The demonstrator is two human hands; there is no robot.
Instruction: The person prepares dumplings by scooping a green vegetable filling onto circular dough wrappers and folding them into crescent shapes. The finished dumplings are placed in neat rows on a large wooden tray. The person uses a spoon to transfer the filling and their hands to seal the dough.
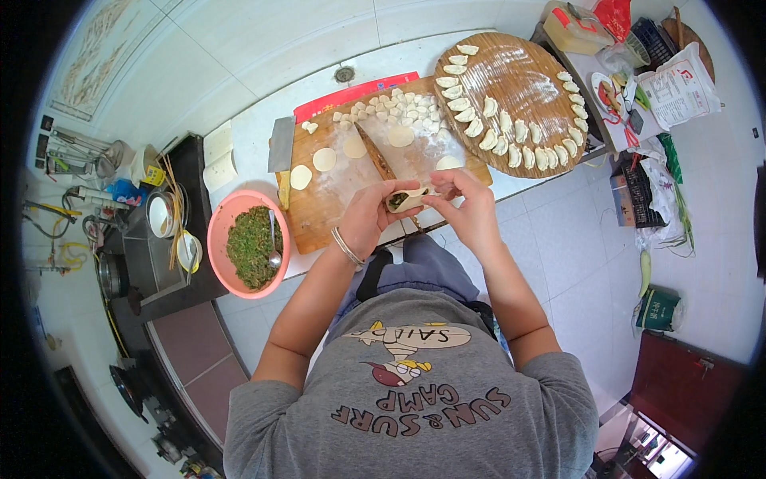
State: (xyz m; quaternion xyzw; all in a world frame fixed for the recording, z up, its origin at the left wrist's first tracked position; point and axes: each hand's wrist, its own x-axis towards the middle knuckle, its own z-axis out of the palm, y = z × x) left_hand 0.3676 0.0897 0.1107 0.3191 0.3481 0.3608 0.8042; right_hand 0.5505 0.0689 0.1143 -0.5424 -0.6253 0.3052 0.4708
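Over the near edge of the cutting board (311,215), I hold a half-folded dumpling (408,203) in both hands; dark green filling shows in its opening. My left hand (365,217), with a bangle at the wrist, cups it from the left. On its right end, the fingers of my right hand (469,209) pinch the dough rim. Just beyond my hands, a tapered wooden rolling pin (373,150) lies on the floured board. Several flat round wrappers (325,160) are spread there, with small dough pieces (407,105) behind them.
To the left stands a pink basin (217,231) of chopped green filling (249,254) with a metal spoon (274,257) in it. A cleaver (281,145) rests at the board's left edge. At the far right, a round wooden board (527,88) carries rows of finished dumplings (459,104).
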